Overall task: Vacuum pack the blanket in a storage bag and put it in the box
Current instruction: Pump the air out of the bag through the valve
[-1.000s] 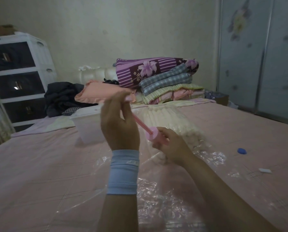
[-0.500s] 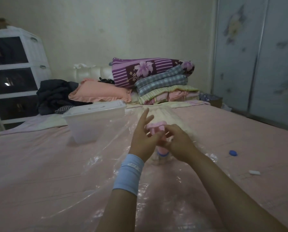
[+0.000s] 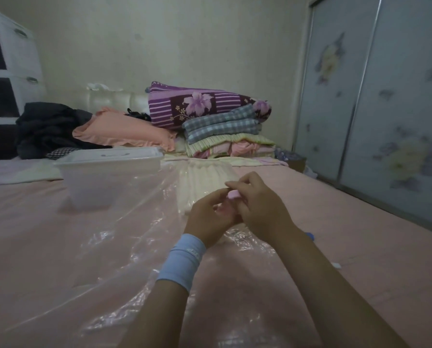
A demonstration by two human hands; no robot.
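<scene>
A clear plastic storage bag [image 3: 124,237] lies spread over the pink bed, with a cream ribbed blanket [image 3: 202,179] inside its far end. A small pink hand pump [image 3: 233,195] stands on the bag, mostly hidden by my hands. My left hand [image 3: 210,214], with a light blue wristband, grips the pump from the left with curled fingers. My right hand [image 3: 257,204] curls round the pump's top from the right. A translucent lidded storage box [image 3: 109,172] sits on the bed to the left, behind the bag.
Folded quilts [image 3: 215,114] and a peach pillow [image 3: 124,131] are stacked at the headboard, dark clothes [image 3: 46,126] beside them. A white drawer unit [image 3: 6,61] stands at the left and a sliding wardrobe [image 3: 375,96] at the right. A small white item [image 3: 336,265] lies on the sheet.
My left hand came down from its raised position, the pump's rod went back in, and both hands now close round the pump low on the bag. The camera has shifted closer.
</scene>
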